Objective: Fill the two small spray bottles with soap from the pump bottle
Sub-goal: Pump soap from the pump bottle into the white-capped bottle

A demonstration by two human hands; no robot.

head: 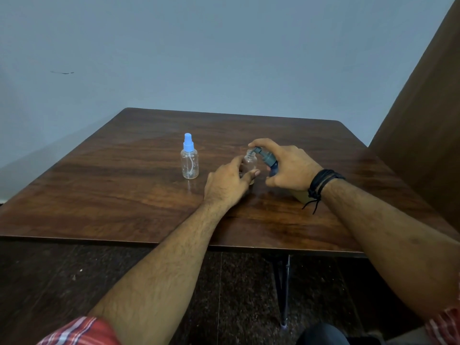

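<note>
The left hand [227, 181] grips a clear, uncapped bottle [249, 163]. The right hand [286, 168] holds the tilted pump bottle [270, 161], its grey nozzle at that mouth. A blue-capped spray bottle [189, 160] stands nearby.

We are seeing the right hand [288, 165] covering most of the pump bottle [270, 161], so its body and soap level are staying hidden. The left hand [227, 184] is blocking the lower open spray bottle [249, 164]; whether soap is flowing is too small to tell.
</note>
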